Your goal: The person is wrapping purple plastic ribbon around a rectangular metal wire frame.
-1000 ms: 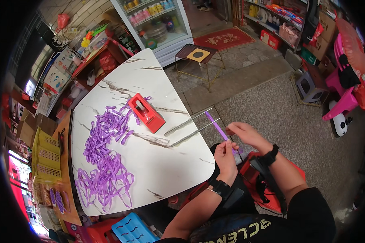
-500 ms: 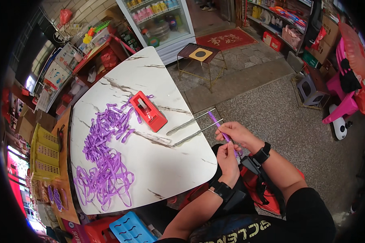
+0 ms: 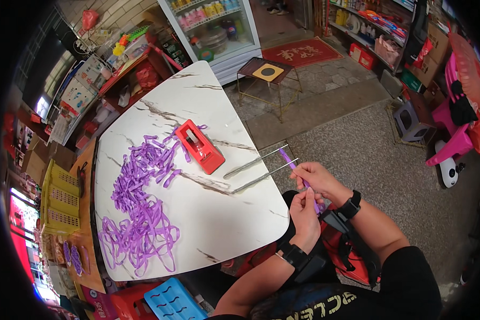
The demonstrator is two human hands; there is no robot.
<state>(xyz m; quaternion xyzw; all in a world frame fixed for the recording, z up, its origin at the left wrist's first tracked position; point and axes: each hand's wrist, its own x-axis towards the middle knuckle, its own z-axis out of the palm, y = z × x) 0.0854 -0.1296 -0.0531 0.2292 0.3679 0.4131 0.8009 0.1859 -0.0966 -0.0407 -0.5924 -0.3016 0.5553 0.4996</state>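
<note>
A purple ribbon (image 3: 286, 158) runs from the outer end of two thin metal rods (image 3: 265, 174) down to my hands. The rods jut past the right edge of the white table. My right hand (image 3: 316, 178) pinches the ribbon just below the rods. Close beneath it, my left hand (image 3: 304, 213) is closed on the lower part of the same ribbon. On the table stands a red tape dispenser (image 3: 207, 153). Beside it lies a heap of purple ribbon pieces (image 3: 138, 170), with longer tangled purple strips (image 3: 140, 234) nearer to me.
The white marbled table (image 3: 224, 224) fills the left and middle. Yellow baskets (image 3: 63, 200) stand at its left, and a blue slatted stool top (image 3: 174, 300) is at the near edge. A small folding stand (image 3: 265, 72) and a glass-door fridge (image 3: 213, 32) are beyond.
Both hands stay closed on the ribbon, with the left hand shifted slightly toward the right one. The whole view has moved a little; the table items appear unchanged.
</note>
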